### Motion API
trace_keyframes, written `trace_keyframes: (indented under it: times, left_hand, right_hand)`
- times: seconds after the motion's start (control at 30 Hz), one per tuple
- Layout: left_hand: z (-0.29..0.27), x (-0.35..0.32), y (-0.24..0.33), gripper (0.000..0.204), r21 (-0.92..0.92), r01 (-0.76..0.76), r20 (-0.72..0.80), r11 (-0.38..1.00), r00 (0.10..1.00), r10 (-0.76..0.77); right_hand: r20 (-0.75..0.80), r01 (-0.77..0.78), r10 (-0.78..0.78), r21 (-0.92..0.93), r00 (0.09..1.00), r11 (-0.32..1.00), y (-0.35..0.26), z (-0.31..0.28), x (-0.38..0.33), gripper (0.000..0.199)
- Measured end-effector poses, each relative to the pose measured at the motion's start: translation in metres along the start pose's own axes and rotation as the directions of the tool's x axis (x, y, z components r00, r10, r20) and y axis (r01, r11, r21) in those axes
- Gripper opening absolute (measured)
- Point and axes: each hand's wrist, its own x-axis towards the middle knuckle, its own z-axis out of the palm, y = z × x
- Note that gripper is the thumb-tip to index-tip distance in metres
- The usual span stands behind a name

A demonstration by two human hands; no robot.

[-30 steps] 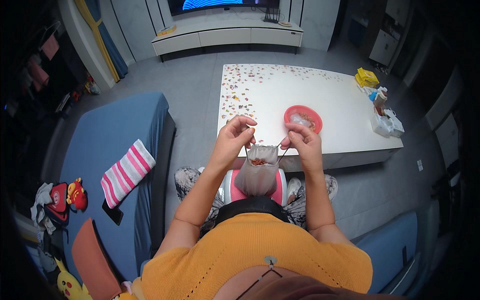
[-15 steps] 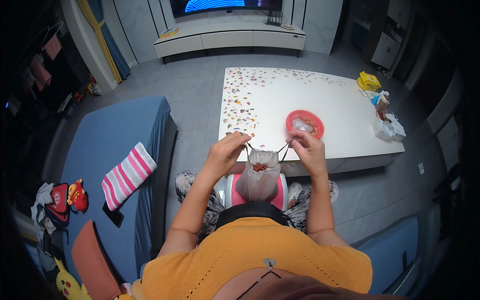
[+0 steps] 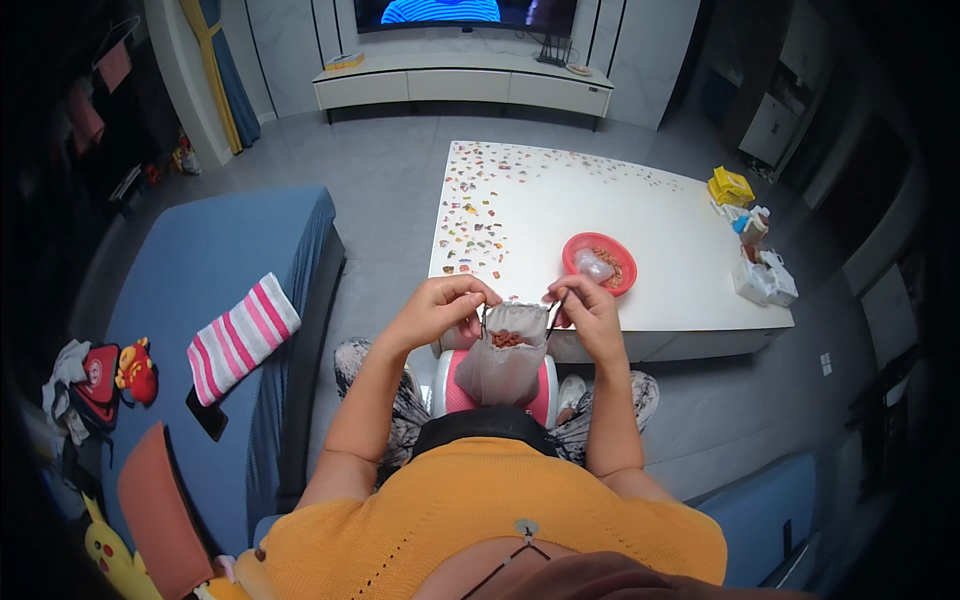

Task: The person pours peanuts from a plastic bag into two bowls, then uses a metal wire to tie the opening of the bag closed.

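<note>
Before my lap, a thin greyish see-through drawstring bag (image 3: 497, 372) stands upright on a pink-topped stool (image 3: 545, 392) with a white rim. Its mouth gapes, and small reddish-brown pieces (image 3: 507, 340), too small to name surely, lie inside. My left hand (image 3: 450, 305) pinches the dark cord at the left side of the mouth. At the right side, the fingers of my right hand (image 3: 587, 315) grip the dark cord (image 3: 555, 312). Just beyond the right hand, a red bowl (image 3: 630, 277) on the white table holds a clear plastic bag (image 3: 593, 265) and light-brown pieces.
Small colourful stickers or scraps (image 3: 478, 225) are scattered along the left and far edges of the white table (image 3: 570, 205). A yellow packet (image 3: 730, 187) and bottles stand at its right end. On the blue couch (image 3: 240, 240) lie a striped towel (image 3: 243, 335) and a phone (image 3: 206, 415).
Both hands have come closer together, toward the bag's mouth. The cords, pulled out to either side before, now spread less widely. The whole view has shifted slightly.
</note>
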Motion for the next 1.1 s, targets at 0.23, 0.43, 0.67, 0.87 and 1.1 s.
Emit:
trace_keyframes:
  times: [0.23, 0.43, 0.67, 0.87, 1.1]
  left_hand:
    - [0.005, 0.011, -0.017, 0.015, -0.186, -0.039, -0.058, 0.982, 0.998, 0.028]
    - [0.002, 0.012, -0.022, 0.022, -0.22, -0.152, -0.085, 0.964, 0.987, 0.136]
    - [-0.007, 0.023, -0.038, 0.01, -0.168, -0.164, -0.26, 0.972, 0.958, 0.117]
    - [-0.016, 0.025, -0.043, 0.011, -0.192, -0.132, -0.373, 0.972, 0.926, 0.052]
    - [-0.021, 0.023, -0.044, 0.015, -0.081, -0.187, -0.334, 0.979, 0.931, 0.15]
  right_hand:
    - [0.044, -0.02, 0.02, -0.002, 0.999, 1.0, 0.005, 0.011, 0.002, 0.013]
    - [-0.056, -0.016, 0.02, 0.077, 0.998, 0.997, 0.009, -0.006, 0.004, 0.012]
    - [-0.047, -0.018, 0.02, 0.052, 0.999, 0.999, 0.006, -0.006, 0.003, 0.013]
    - [-0.035, -0.044, 0.045, 0.033, 0.998, 0.998, 0.008, -0.001, 0.003, 0.015]
    - [-0.048, -0.057, 0.06, 0.068, 0.997, 0.996, 0.005, 0.0, 0.002, 0.016]
